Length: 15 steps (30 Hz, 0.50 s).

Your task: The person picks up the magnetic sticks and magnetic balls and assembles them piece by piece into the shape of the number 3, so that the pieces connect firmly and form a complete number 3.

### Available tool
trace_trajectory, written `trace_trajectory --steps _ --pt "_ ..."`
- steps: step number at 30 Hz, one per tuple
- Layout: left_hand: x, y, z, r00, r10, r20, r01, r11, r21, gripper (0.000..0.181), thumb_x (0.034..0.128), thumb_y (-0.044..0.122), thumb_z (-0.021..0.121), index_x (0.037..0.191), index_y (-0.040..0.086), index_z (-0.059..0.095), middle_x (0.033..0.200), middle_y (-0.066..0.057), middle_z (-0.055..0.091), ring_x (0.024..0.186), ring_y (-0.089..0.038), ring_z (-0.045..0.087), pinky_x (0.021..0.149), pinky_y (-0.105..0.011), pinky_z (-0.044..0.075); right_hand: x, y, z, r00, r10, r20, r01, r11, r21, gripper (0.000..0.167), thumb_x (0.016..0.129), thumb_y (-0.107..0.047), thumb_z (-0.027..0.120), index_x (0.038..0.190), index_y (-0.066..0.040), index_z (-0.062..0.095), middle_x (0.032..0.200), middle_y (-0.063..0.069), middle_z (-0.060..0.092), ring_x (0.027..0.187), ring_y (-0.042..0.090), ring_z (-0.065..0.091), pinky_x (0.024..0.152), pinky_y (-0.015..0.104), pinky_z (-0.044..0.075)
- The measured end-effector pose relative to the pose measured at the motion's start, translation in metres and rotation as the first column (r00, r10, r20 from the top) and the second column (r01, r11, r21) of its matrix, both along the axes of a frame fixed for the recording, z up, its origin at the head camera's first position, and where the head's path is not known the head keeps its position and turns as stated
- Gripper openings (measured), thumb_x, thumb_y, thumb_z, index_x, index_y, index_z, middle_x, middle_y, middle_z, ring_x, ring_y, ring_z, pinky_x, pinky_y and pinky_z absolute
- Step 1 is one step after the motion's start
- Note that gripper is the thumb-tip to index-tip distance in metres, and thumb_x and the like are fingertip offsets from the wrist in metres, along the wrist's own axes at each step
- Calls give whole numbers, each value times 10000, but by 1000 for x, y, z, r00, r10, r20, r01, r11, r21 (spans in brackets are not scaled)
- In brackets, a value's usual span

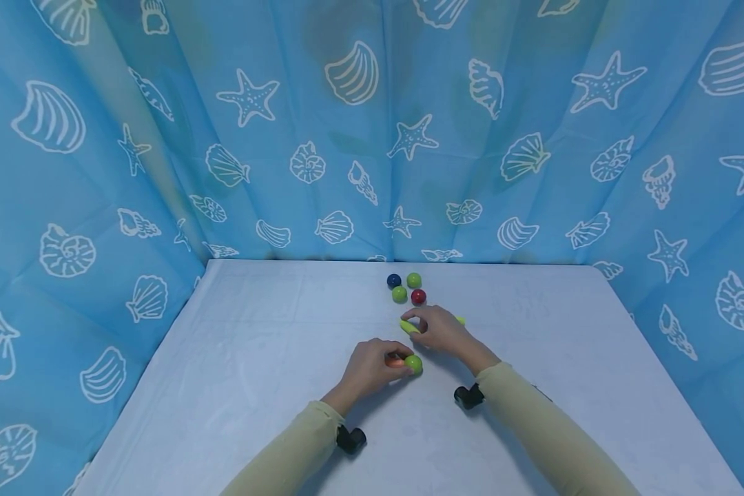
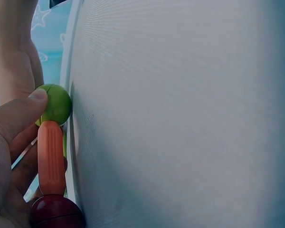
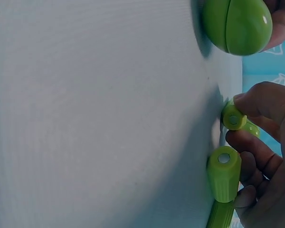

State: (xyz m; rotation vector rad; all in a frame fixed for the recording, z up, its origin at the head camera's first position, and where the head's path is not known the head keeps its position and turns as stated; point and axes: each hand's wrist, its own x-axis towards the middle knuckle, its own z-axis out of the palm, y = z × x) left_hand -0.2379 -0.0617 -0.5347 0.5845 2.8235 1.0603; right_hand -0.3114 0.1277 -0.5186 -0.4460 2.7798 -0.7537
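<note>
My left hand (image 1: pixel 375 365) grips a joined piece low at the table: a green ball (image 2: pixel 59 107), a ridged orange rod (image 2: pixel 51 159) and a dark red ball (image 2: pixel 57 214) in a line. Its thumb lies on the green ball, as the left wrist view shows. Farther back and to the right, my right hand (image 1: pixel 443 331) pinches a green rod (image 3: pixel 233 118) between thumb and index finger. A pale round spot marks that rod's end. Two more green rods, a nearer one (image 3: pixel 224 175) and a lower one (image 3: pixel 221 216), lie by the right hand's other fingers.
Behind the hands, a blue ball (image 1: pixel 393 281), two green balls (image 1: pixel 414 280) and a red ball (image 1: pixel 418 297) form a cluster near the back of the white table (image 1: pixel 273 344). A blue shell-print curtain (image 1: pixel 347 138) surrounds the table's back and sides.
</note>
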Motion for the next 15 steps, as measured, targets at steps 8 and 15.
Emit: trace_trajectory --steps 8,15 --pt "0 0 1 1000 6 8 -6 1000 -10 297 851 348 835 1135 288 774 1031 155 714 931 -58 580 833 -263 470 -2 1 0 1000 11 17 -11 1000 9 452 905 -181 749 1344 -239 657 909 -17 604 770 162 557 636 290 492" --pt "0 0 1 1000 3 10 -3 1000 7 297 846 346 837 1129 282 774 1024 148 716 927 -64 584 825 -272 467 -2 1 -3 1000 7 2 -7 1000 -1 424 896 -174 745 1308 -222 658 906 -21 602 784 164 556 664 302 490"
